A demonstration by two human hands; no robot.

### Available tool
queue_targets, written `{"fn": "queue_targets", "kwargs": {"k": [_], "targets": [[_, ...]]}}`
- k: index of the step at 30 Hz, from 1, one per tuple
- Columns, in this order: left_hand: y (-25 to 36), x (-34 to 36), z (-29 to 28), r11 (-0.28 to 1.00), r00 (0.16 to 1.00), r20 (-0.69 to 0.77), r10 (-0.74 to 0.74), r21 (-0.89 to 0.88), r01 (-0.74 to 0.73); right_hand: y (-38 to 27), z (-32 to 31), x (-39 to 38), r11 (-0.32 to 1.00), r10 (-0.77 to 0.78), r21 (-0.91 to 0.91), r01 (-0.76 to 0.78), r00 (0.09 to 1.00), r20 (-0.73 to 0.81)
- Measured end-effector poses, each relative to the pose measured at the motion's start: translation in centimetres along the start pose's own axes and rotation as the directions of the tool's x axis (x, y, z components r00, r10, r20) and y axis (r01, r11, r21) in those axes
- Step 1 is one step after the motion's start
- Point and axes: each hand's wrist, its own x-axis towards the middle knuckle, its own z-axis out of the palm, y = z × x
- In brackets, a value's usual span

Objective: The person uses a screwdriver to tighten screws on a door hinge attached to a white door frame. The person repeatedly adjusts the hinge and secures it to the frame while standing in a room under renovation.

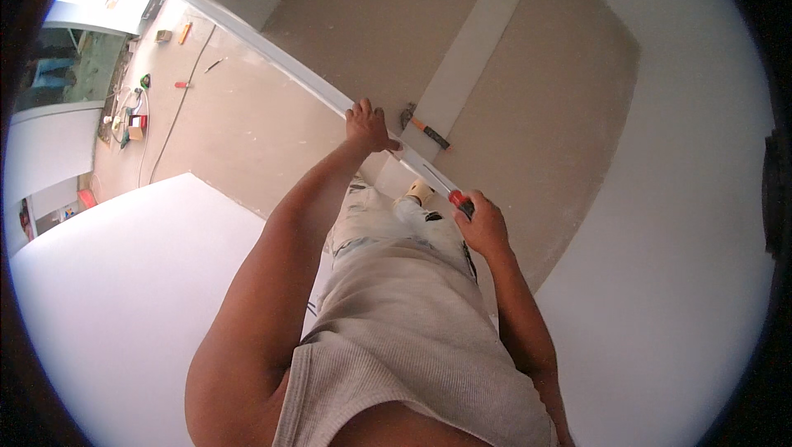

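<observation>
A long narrow white strip (309,82) runs slantwise from the upper left to the middle. My left hand (369,127) lies across it, fingers spread over its far side and thumb stretched along it. Closed in my right hand (485,226) is a screwdriver (462,203) with a red and black handle. Its metal shaft points up and left, along the strip near its right end; I cannot tell whether the tip touches. Just beyond, a hammer (429,133) with an orange and black handle lies on a pale band across the brown floor.
White surfaces rise at the right (685,224) and lower left (124,282). On the floor at the left lie a dark cable (177,109), a small red-handled tool (182,85), an orange tool (185,33) and a small box (136,126). My shoe (420,192) shows below the strip.
</observation>
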Motion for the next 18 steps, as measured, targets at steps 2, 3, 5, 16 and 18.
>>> {"fn": "queue_targets", "kwargs": {"k": [2,3,5,16,18], "targets": [[-0.5,-0.5,0.3,0.999,0.999,-0.033,-0.003,-0.038,0.002,-1.2,0.3,0.9,0.996,-0.062,-0.062,0.063,0.998,0.019],[-0.7,-0.5,0.3,0.998,0.999,-0.034,-0.003,-0.060,0.000,-1.7,0.3,1.4,0.994,-0.084,-0.061,0.086,0.996,0.035],[-0.7,-0.5,-0.2,0.997,1.000,-0.001,-0.003,-0.077,0.003,-2.2,0.6,2.1,0.989,-0.112,-0.089,0.117,0.992,0.056],[-0.4,-1.4,0.5,0.995,0.990,-0.137,-0.025,-0.098,0.011,-1.6,1.0,3.3,0.971,-0.207,-0.108,0.212,0.977,0.059],[-0.1,-1.5,0.0,0.995,0.994,-0.106,-0.034,-0.100,0.024,-1.5,1.0,3.5,0.965,-0.228,-0.116,0.234,0.972,0.061]]}}
